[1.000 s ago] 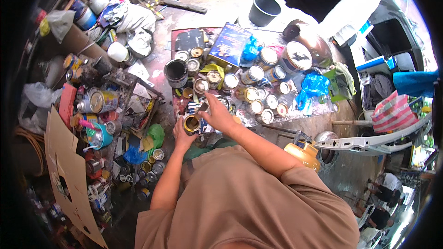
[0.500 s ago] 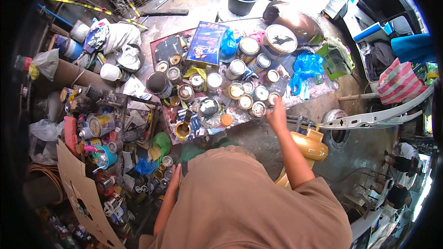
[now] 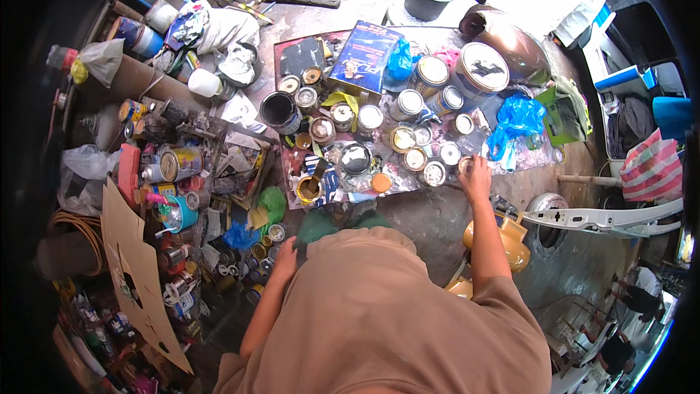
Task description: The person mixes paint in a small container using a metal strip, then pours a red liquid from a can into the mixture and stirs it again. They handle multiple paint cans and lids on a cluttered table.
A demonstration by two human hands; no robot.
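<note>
My right hand (image 3: 476, 179) reaches to the near right edge of the low table, its fingers closed on the rim of a small round can (image 3: 464, 165). Just left of that can are an open can with pale contents (image 3: 434, 173) and another pale-topped can (image 3: 450, 152). My left hand (image 3: 285, 263) hangs low beside my leg, next to a dark shape that I cannot make out; its fingers are partly hidden. A can of yellow-brown paint (image 3: 309, 190) with a flat stirrer stands at the table's near left. Beside it sits a round can with a dark-smeared top (image 3: 356, 159).
A large blue rectangular tin (image 3: 364, 58), a big white-topped bucket (image 3: 482, 69) and blue plastic bags (image 3: 518, 120) crowd the table. Piled cans and a cardboard sheet (image 3: 138, 270) lie left. A golden tank (image 3: 510, 244) and a long white panel (image 3: 605, 217) are right.
My right hand has moved onto the small can at the table edge, with its fingers closing there. My left hand has risen slightly along my leg. The whole view has shifted.
</note>
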